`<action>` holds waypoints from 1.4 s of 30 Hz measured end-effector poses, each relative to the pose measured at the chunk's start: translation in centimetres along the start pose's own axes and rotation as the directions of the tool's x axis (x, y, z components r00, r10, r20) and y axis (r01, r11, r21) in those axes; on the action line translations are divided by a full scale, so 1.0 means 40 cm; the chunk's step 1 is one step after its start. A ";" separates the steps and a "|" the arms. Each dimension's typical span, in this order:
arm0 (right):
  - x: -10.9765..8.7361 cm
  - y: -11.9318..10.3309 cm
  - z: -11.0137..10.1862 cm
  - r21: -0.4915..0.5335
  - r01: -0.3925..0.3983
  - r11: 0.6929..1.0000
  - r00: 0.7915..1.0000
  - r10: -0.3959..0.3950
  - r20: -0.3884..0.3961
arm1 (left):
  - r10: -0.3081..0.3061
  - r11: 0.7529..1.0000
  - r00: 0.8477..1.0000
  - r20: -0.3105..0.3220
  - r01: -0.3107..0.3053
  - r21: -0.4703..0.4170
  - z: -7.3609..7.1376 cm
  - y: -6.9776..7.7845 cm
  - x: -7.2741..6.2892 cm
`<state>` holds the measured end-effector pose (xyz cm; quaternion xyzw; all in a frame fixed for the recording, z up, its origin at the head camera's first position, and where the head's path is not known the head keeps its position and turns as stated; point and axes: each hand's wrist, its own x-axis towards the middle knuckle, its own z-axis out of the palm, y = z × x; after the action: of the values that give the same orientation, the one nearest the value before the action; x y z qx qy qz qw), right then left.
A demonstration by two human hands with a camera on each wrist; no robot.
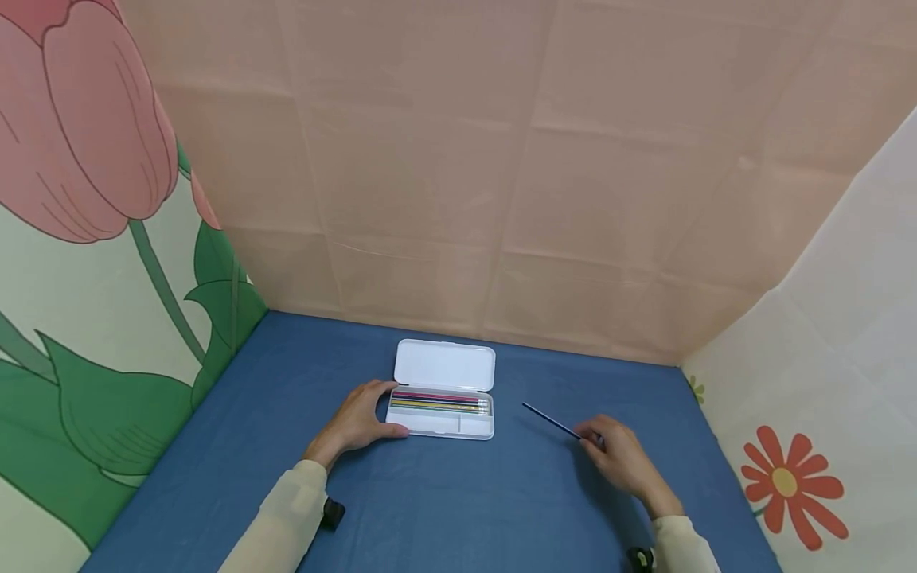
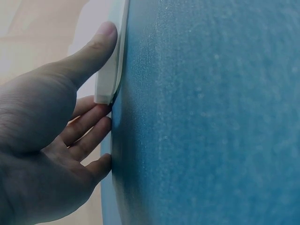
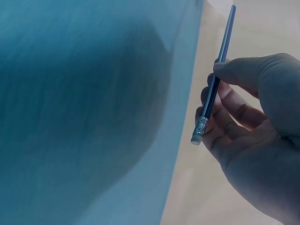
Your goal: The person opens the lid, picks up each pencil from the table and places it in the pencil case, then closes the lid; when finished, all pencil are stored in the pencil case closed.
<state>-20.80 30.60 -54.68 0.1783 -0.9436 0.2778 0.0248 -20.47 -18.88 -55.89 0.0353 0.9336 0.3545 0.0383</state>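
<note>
A white pencil case point(image 1: 440, 424) lies on the blue table with its lid point(image 1: 444, 364) raised at the back. Several pencils point(image 1: 433, 400) in different colours lie side by side in its long rear compartment, metal ends to the right. My left hand point(image 1: 361, 418) grips the case's left end, thumb along the front corner and fingers at the back corner. To the right of the case, my right hand point(image 1: 619, 454) pinches a dark blue pencil point(image 3: 213, 91) between thumb and fingers. This pencil slants up to the left above the cloth, its eraser point(image 3: 197, 139) end near the palm.
Blue cloth point(image 1: 444, 509) covers the table. A beige wall sheet point(image 1: 466, 199) rises behind it. A tulip-printed panel point(image 1: 107, 382) stands on the left, and a white panel with a red flower point(image 1: 795, 485) on the right.
</note>
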 end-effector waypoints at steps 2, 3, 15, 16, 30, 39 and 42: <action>0.011 -0.012 0.007 0.010 0.023 1.000 1.000 -0.023 0.008 | -0.002 1.000 1.000 0.000 0.002 0.000 0.000 0.000 0.000; 0.017 -0.018 0.011 0.009 0.036 0.999 0.999 -0.036 0.010 | -0.003 1.000 1.000 0.001 0.003 -0.001 0.000 0.000 0.000; 0.074 -0.094 0.065 0.017 0.133 0.991 0.991 -0.133 -0.006 | 0.001 1.000 1.000 0.000 -0.001 -0.009 0.000 0.001 -0.002; 0.079 -0.100 0.070 0.009 0.136 0.991 0.991 -0.136 -0.011 | 0.000 1.000 1.000 0.000 0.000 -0.008 0.000 0.001 -0.002; 0.163 -0.190 0.113 -0.002 0.177 0.984 0.984 -0.177 -0.001 | 0.010 1.000 1.000 0.000 -0.010 -0.003 0.001 -0.004 0.002; 0.215 -0.237 0.144 0.018 0.224 0.974 0.974 -0.224 0.011 | 0.015 1.000 1.000 0.001 -0.015 -0.004 0.000 -0.004 0.006; 0.232 -0.253 0.157 0.020 0.227 0.974 0.974 -0.228 0.022 | 0.013 1.000 1.000 0.001 -0.013 -0.002 0.000 -0.005 0.006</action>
<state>-25.60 16.35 -53.43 0.2886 -0.9147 0.2794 0.0436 -20.72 -19.00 -56.04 0.0416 0.9330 0.3557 0.0363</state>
